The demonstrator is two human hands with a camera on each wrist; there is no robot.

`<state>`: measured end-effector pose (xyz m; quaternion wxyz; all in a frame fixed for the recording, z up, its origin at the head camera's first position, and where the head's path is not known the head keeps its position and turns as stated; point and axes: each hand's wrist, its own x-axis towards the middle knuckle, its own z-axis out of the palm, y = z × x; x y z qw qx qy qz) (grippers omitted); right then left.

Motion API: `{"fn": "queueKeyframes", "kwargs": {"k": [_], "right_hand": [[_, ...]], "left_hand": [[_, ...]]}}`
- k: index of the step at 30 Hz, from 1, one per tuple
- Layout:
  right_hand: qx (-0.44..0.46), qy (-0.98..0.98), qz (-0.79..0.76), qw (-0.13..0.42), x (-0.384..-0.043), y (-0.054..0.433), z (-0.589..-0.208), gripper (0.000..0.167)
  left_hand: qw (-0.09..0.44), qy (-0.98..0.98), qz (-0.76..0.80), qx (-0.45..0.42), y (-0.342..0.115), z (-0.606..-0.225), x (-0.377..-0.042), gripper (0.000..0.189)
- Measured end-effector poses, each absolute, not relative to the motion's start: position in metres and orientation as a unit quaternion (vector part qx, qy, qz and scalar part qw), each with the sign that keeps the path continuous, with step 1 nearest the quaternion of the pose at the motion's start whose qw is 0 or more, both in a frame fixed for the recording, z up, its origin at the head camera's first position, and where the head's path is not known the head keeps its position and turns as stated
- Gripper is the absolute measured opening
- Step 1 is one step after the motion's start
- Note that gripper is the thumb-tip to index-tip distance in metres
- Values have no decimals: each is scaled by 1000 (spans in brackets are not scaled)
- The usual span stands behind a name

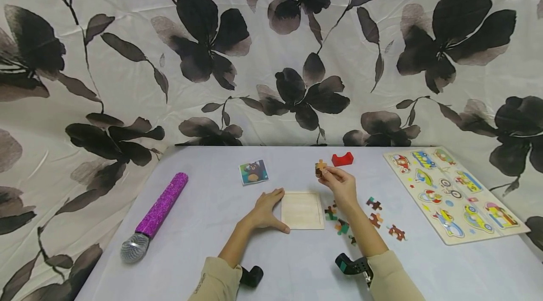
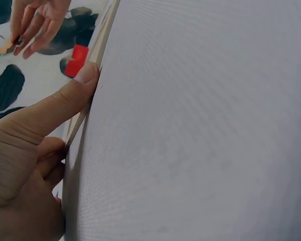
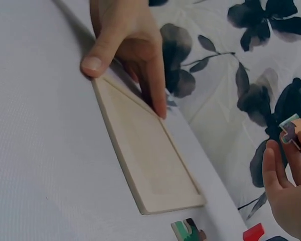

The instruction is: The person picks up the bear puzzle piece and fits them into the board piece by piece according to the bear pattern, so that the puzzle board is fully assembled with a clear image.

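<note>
A square, shallow wooden puzzle tray (image 1: 302, 211) with a raised rim lies bare in the middle of the table. My left hand (image 1: 264, 212) holds its left side, thumb at the near corner and fingers at the far one; the right wrist view shows this hold on the tray (image 3: 145, 160). Above the table, beyond the tray's far right corner, my right hand (image 1: 341, 188) pinches a jigsaw piece (image 1: 320, 167) coloured orange and dark brown. Several loose jigsaw pieces (image 1: 375, 220) lie to the right of the tray, some partly behind the right forearm.
Beyond the tray lies a small square bear picture (image 1: 253, 172). A red block (image 1: 342, 159) stands near the far edge. At left is a purple glittery microphone (image 1: 159, 211); at right, a vehicle puzzle board (image 1: 456, 195). A floral cloth (image 1: 263, 56) hangs behind.
</note>
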<state>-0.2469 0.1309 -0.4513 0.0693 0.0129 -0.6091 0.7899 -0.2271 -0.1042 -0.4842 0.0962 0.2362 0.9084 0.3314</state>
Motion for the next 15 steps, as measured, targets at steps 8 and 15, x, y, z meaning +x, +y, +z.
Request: {"fn": "queueKeyframes", "kwargs": {"k": [8,15], "right_hand": [[-24,-598,799,55,-249,133,-449,35],[-30,-566,823,28,-246,135,-447,10]], "left_hand": [[92,910,328,238,-104,-484,-227,108],[94,910,327,238,-104,-483,-227,107]]}}
